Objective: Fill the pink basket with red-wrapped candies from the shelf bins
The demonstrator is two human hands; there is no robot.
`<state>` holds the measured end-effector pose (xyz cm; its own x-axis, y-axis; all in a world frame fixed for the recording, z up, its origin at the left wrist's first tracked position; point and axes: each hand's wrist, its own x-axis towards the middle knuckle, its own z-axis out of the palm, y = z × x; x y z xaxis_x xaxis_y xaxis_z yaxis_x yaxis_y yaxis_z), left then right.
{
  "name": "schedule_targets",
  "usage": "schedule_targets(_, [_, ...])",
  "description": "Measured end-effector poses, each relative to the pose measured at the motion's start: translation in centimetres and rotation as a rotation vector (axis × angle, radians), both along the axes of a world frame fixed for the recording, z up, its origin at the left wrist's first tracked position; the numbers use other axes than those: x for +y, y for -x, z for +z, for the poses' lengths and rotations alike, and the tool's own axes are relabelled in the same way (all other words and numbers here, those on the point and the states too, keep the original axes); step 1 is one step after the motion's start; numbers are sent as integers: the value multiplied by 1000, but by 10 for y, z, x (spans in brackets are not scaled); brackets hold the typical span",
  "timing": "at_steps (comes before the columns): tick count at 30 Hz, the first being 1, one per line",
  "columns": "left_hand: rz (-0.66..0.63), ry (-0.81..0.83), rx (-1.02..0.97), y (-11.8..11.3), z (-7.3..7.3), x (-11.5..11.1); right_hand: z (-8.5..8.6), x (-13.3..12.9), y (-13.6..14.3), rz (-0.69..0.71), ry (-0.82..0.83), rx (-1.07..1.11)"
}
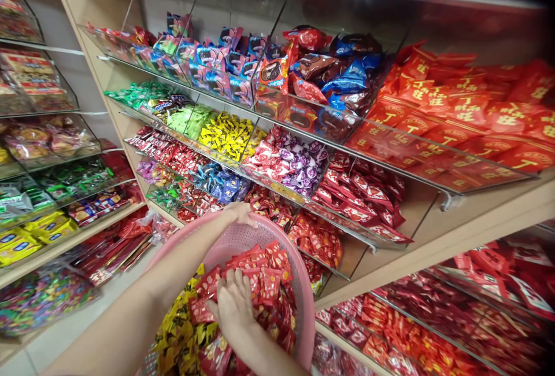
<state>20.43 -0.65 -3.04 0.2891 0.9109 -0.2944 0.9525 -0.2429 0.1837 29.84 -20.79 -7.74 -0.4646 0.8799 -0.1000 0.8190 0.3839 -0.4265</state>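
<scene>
A round pink plastic basket (pixel 303 283) with perforated walls is in front of me, below the shelf. My left hand (pixel 240 214) reaches across and has its fingers hooked over the far rim. Inside, red-wrapped candies (pixel 271 275) with a light dotted pattern lie heaped to the right. Yellow-and-black wrapped candies (pixel 176 327) fill the left part. On top of the red packets rests my right hand (pixel 236 301), palm down, its thumb apart from the other fingers. Whatever lies under that palm is hidden.
Tiered shelves with clear dividers hold yellow candies (pixel 228 136), white and purple candies (pixel 288 159), blue packets (pixel 228 182) and large red packets (pixel 459 110). A glass ledge (pixel 312 199) juts out just beyond the basket. Another rack with yellow packs (pixel 39 234) stands left.
</scene>
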Motion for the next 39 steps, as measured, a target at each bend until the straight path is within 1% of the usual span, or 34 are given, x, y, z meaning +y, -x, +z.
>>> schedule_targets(4, [15,3,28,-1,3,-1,14,-3,-2,-13,41,88])
schedule_targets(7, [12,1,55,-2,5,-2,26,-3,-7,79,94,268])
schedule_targets(9, [9,0,57,-2,5,-2,34,1,-12,153,158,402])
schedule_targets(10, [9,-1,51,-2,5,-1,38,5,-16,174,191,464])
schedule_targets(12, [17,3,45,-2,3,0,50,16,-26,172,229,570])
schedule_targets(14, [21,13,47,-1,0,2,63,30,-37,142,213,644])
schedule_targets(16, [12,24,49,0,-1,3,75,44,-48,132,156,663])
schedule_targets(19, [-3,24,44,1,-1,4,87,56,-58,183,22,545])
schedule_targets(20, [-3,24,45,1,-1,4,87,58,-58,205,-24,477])
schedule_targets(22, [2,22,45,0,2,2,83,59,-55,249,-95,345])
schedule_targets(24, [7,15,44,-1,4,0,72,58,-48,303,-126,258])
schedule_targets(27, [12,-7,41,0,7,-2,50,57,-36,392,-143,176])
schedule_targets(29, [11,-22,29,1,7,-2,39,58,-30,406,-161,104])
schedule_targets(31, [-5,-27,-3,3,5,0,32,58,-29,370,-201,56])
schedule_targets(34, [-23,-45,-2,5,4,3,34,57,-33,274,-267,95])
schedule_targets(37, [-26,-41,7,5,6,4,47,54,-47,179,-300,193])
schedule_targets(39, [-24,-40,26,5,8,4,56,53,-62,112,-312,266])
